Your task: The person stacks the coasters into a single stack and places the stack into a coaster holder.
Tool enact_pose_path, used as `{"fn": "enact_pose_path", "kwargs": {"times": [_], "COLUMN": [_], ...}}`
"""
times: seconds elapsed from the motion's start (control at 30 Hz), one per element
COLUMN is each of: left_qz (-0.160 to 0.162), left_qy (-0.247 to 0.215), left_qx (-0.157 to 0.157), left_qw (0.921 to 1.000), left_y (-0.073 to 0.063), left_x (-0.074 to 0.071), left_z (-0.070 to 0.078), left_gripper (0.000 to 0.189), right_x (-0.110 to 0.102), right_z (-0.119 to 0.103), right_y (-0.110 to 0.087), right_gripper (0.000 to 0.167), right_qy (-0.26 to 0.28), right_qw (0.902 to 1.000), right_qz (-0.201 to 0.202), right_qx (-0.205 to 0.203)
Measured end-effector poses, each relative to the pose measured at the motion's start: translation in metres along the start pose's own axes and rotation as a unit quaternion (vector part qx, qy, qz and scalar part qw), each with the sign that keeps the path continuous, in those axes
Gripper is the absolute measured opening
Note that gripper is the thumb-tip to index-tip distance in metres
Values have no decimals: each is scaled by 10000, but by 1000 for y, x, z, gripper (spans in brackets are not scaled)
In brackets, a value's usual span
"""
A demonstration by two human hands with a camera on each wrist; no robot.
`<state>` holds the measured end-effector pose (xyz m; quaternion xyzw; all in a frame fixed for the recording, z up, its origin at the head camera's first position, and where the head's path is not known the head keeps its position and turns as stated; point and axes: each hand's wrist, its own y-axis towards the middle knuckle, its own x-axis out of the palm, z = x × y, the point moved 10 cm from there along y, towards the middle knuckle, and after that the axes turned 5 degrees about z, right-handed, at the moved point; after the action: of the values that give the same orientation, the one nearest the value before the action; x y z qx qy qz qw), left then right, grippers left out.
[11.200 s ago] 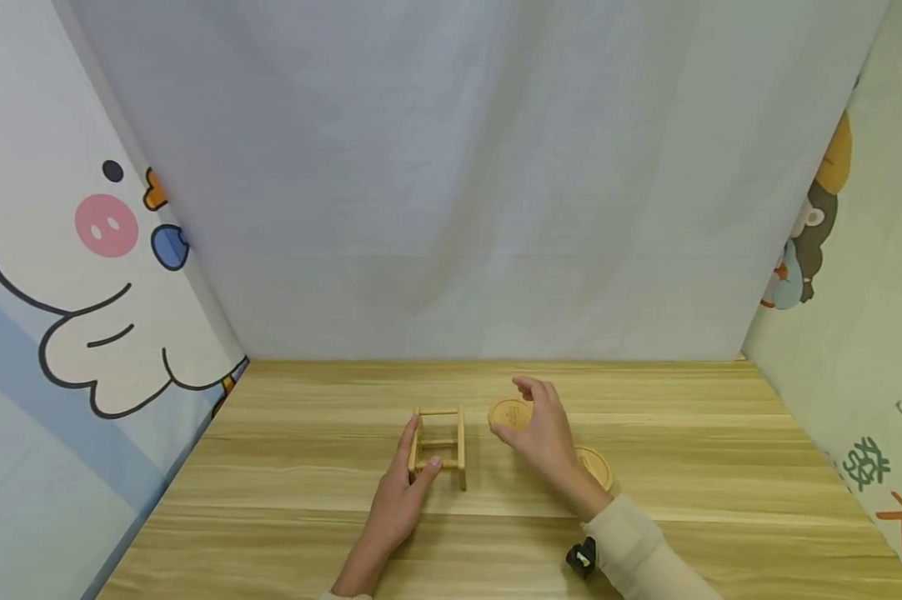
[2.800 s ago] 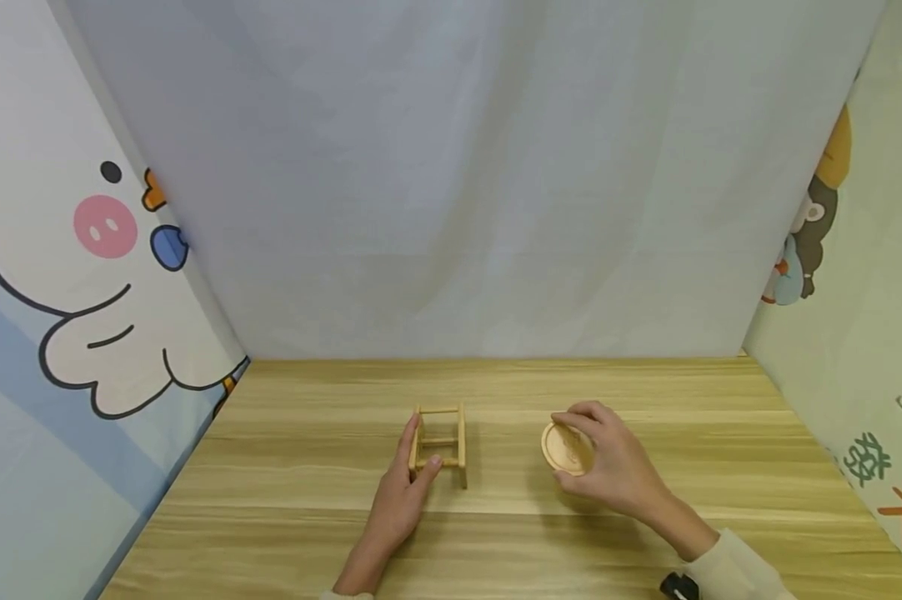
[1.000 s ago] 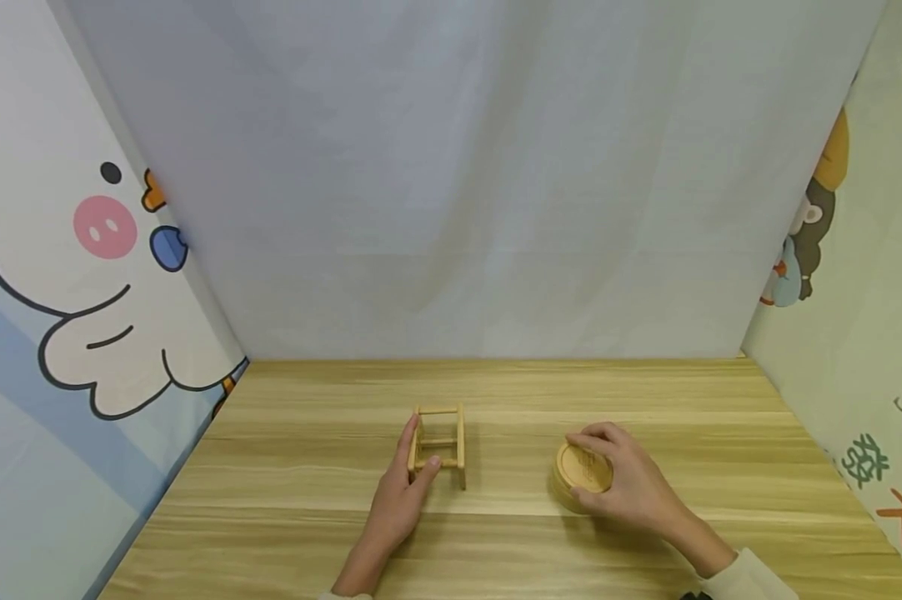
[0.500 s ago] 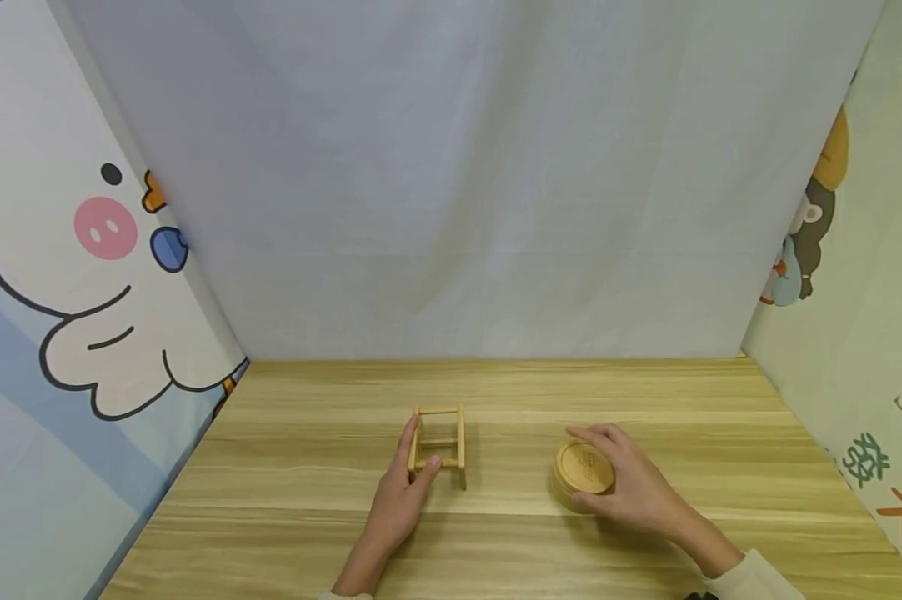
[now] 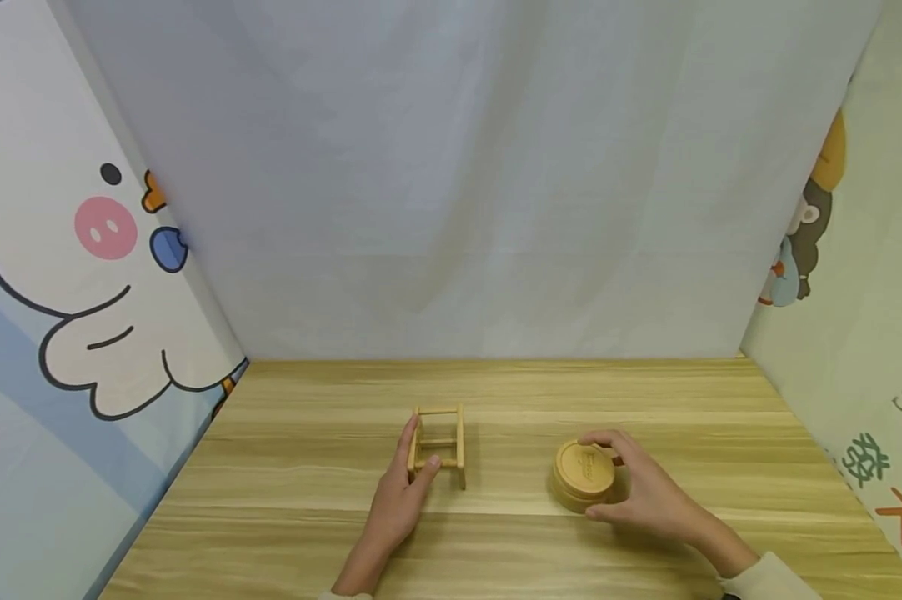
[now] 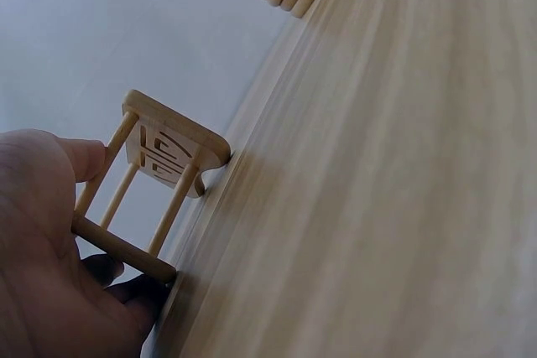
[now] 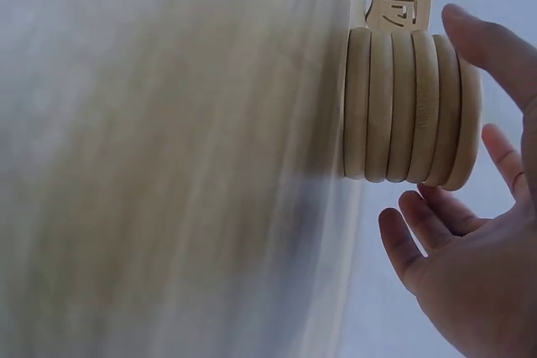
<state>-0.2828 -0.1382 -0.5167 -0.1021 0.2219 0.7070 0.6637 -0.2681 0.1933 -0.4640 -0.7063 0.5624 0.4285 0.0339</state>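
Observation:
My left hand [image 5: 398, 498] holds a small wooden coaster rack [image 5: 461, 446], thumb on its near rod and fingers along its left side. The left wrist view shows the rack's fretwork end panel [image 6: 172, 148] and round rods. To the right, a neat stack of round wooden coasters [image 5: 584, 471] stands on the table, with lettering on the topmost one. Around that stack my right hand [image 5: 649, 496] is spread, thumb in front and fingers behind. In the right wrist view, the thumb and fingers of the right hand [image 7: 470, 266] stand loosely apart about the coasters [image 7: 404, 106].
The wood-grain table [image 5: 308, 475] extends on both sides of the hands. A plain pale curtain [image 5: 451, 183] closes off the back. Printed cartoon cloths hang at the left [image 5: 68, 250] and right [image 5: 834, 333].
Coasters lay loose on the table at first; later my right hand held one tilted, then lowered it onto the stack. It has since loosened and drawn slightly right. Left hand and rack stayed put.

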Motion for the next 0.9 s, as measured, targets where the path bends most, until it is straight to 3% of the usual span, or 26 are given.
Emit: {"fn": "enact_pose_path", "kwargs": {"times": [0.27,0.5,0.7,0.9], "left_qz": [19,-2,-16,-14], "left_qy": [8,-10,-3,33], "left_qx": [-23,-4,15,35], "left_qw": [10000,10000,10000,10000], "left_y": [-1,0,0,1], "left_x": [-2,-1,-1,-1], "left_z": [-1,-1,-2,-4], "left_gripper": [73,73,73,73], "right_x": [2,6,13,17], "right_z": [4,13,23,27], "right_y": [0,0,-1,0], "right_gripper": [84,77,78,84], "right_qy": [251,412,687,756], "right_qw": [9996,9987,9960,9958], "right_qz": [-97,-296,-501,-498], "right_qx": [-91,83,259,134]}}
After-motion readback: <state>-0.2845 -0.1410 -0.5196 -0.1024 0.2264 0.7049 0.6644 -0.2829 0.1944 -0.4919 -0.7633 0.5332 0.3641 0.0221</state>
